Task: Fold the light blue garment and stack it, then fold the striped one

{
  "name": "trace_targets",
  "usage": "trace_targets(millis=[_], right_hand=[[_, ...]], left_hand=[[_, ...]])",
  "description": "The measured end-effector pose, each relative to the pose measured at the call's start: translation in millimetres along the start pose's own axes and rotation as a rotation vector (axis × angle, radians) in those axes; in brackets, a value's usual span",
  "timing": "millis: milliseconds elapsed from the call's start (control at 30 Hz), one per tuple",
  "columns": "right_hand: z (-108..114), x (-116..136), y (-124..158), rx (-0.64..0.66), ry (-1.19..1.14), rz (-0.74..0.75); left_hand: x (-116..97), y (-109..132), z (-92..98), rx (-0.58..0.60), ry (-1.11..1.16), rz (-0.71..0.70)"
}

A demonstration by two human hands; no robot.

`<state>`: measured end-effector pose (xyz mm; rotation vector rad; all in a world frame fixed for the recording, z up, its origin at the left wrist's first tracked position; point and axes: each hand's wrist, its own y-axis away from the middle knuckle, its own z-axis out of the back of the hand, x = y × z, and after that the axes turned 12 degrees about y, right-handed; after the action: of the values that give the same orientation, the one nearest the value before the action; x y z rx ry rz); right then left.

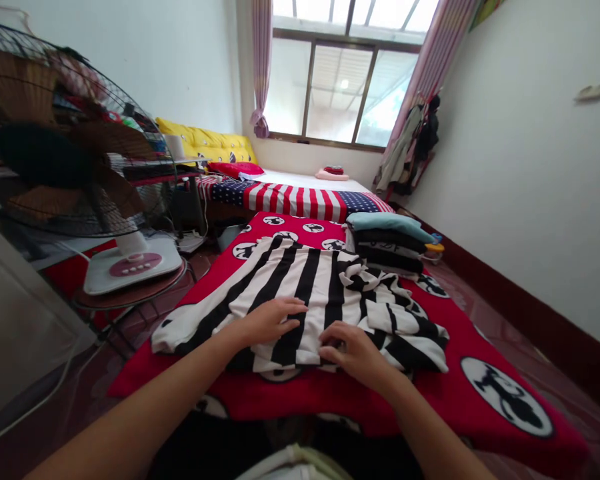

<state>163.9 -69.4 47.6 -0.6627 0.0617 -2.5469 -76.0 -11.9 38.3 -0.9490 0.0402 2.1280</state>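
A black-and-white striped long-sleeved shirt [280, 293] is spread over a red cloth with white circles and dark figures [505, 393]. One sleeve stretches out at the left; the right part lies bunched in folds. My left hand [273, 319] is over the middle of the shirt, fingers extended and thumb apart, with nothing held. Close to the lower hem, my right hand [347, 347] rests on the fabric with bent fingers, thumb and forefinger apart. Behind the shirt's right side is a stack of folded clothes [390, 243], light blue on top and darker below.
A fan [135, 260] stands on a round stool [87, 298] at the left. Beyond the red cloth is a bed with a stars-and-stripes cover [295, 200], a red pillow [235, 170] and a yellow cushion [205, 143]. Clothes [405, 147] hang near the window; a white wall [530, 167] borders the right.
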Motion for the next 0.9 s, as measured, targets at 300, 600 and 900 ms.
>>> trace_targets(millis=[300, 600, 900], right_hand=[[63.8, -113.2, 24.3, -0.229, 0.483, -0.458], [64.9, -92.8, 39.3, -0.545, 0.307, -0.476], [87.7, -32.2, -29.6, -1.046, -0.038, -0.306]], left_hand=[[39.1, -39.3, -54.4, -0.082, -0.324, 0.171], [39.6, -38.1, -52.6, -0.195, -0.150, 0.107], [38.0, -35.4, -32.7, -0.735, 0.805, 0.227]])
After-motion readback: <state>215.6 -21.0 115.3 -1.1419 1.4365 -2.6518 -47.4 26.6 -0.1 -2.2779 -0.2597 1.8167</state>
